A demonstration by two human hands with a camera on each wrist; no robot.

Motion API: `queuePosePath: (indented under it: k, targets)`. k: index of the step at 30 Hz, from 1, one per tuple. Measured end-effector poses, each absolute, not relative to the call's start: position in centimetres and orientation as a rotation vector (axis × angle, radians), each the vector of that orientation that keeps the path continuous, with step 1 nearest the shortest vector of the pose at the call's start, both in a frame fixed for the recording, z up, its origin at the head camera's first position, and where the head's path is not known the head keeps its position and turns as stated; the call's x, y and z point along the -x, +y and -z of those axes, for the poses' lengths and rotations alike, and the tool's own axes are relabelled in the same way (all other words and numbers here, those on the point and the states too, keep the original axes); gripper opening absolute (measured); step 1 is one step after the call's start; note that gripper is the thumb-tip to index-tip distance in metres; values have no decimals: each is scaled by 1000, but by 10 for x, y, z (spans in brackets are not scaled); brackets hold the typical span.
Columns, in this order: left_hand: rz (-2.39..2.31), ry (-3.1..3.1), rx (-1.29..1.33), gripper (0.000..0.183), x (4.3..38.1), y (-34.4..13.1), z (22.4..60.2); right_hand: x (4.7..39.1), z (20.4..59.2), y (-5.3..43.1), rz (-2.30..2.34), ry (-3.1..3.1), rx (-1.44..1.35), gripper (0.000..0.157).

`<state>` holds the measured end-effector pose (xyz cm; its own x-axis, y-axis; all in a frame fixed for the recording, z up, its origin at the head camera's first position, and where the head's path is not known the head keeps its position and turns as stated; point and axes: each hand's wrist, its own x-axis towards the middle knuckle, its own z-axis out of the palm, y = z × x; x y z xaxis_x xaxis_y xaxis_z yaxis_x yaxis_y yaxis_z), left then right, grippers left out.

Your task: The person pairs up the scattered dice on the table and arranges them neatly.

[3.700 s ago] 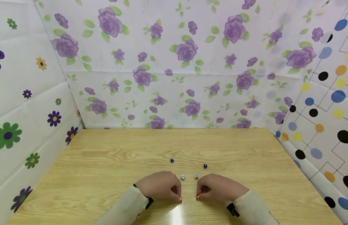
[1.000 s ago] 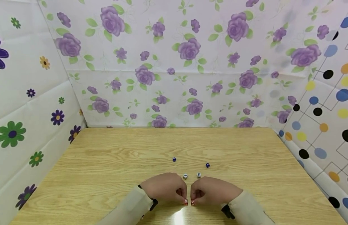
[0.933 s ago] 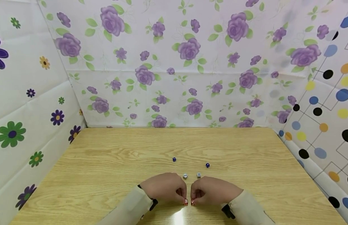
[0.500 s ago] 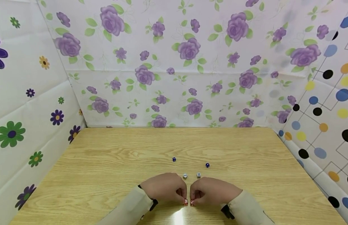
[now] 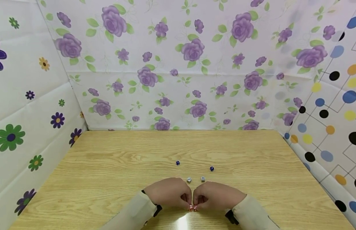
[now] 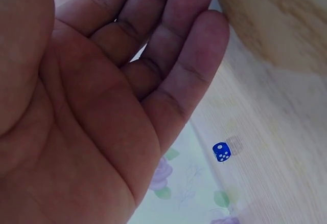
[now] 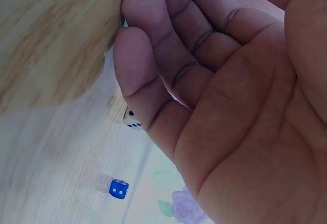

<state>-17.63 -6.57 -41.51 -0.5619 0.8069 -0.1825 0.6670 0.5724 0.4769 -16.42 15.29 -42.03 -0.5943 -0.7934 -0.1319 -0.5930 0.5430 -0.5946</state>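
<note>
L/R hands (image 5: pixel 169 192) (image 5: pixel 216 195) pinch red dice (image 5: pixel 190 207) (image 5: pixel 195 208), 1 ea.; white die (image 5: pixel 203 179) nr R shows 6 pips.

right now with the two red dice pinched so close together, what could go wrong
The left hand and right hand each pinch a red die, the two side by side, so a small push might knock one loose. Both white dice lie just beyond the hands, so either hand could bump one by shifting forward.

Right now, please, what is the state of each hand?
Left hand: closed, pinching a red die.
Right hand: closed, pinching the other red die.
</note>
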Motion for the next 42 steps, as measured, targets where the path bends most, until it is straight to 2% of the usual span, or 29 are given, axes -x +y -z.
queuePosePath:
  k: [7, 24, 42]
  targets:
    - [-513, 2426, -1191, 8, 176, -66, 415, 164, 421, 152, 710, 2394, 1125, 5]
    - [-496, 2437, -1202, 10, 174, -66, 413, 165, 424, 153, 746, 2383, 1071, 11]
    - [-506, 2433, -1197, 10, 175, -66, 415, 165, 422, 154, 712, 2396, 1084, 9]
